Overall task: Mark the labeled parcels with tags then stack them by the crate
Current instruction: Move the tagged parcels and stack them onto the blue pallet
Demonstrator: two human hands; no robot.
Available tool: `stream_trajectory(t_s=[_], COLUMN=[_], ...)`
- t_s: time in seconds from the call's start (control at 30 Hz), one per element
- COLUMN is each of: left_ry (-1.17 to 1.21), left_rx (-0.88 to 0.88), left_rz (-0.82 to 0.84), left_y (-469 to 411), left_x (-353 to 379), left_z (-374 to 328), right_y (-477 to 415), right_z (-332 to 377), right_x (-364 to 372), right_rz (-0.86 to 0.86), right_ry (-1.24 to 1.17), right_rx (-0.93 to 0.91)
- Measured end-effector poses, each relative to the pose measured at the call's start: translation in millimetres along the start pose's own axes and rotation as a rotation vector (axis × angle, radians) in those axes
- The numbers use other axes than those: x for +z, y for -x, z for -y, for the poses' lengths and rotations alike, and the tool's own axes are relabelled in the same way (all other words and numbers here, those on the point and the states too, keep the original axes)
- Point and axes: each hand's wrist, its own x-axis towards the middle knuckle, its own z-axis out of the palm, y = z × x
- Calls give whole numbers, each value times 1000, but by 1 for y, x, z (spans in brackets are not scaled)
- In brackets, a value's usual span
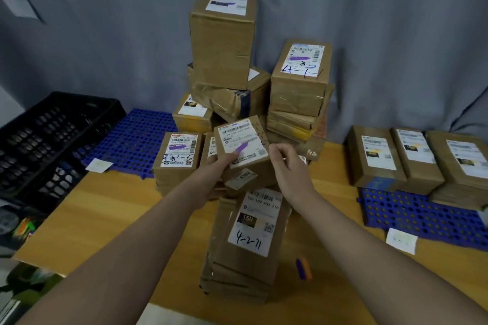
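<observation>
Parcels rise in a tall stack [224, 42] at the back of the wooden table [105, 214], against the grey curtain. Just in front of that stack I hold a small parcel [244, 145], tilted, its white label up with a purple streak and handwritten figures beside it. My left hand [221, 169] grips it from below, thumb pressed on the label. My right hand [289, 166] sits at its right edge with the fingers curled in; I cannot tell whether they pinch the box or only touch it.

Nearer me than the stack lies a parcel marked 4-2-71 [250, 221], with a purple and orange marker [303, 268] beside it. Left of the stack stands the black crate [52, 134], with a blue perforated mat [137, 137] between them. Right of the stack, three more labelled parcels [417, 158] lie in a row.
</observation>
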Motion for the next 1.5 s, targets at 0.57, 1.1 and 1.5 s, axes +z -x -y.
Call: stream_trajectory(t_s=[0.57,1.1,1.5], left_ry=[183,-224,-940], left_rx=[483,4,357], left_rz=[-155,-315,-394], left_y=[1,-161,-237], left_x=[-148,-399,-414], left_z=[1,-4,3], right_y=[-37,-124,-190], right_z=[70,93,55], right_x=[120,360,439], right_rz=[118,53,130], right_ry=[4,283,-40], right_rx=[-198,131,545])
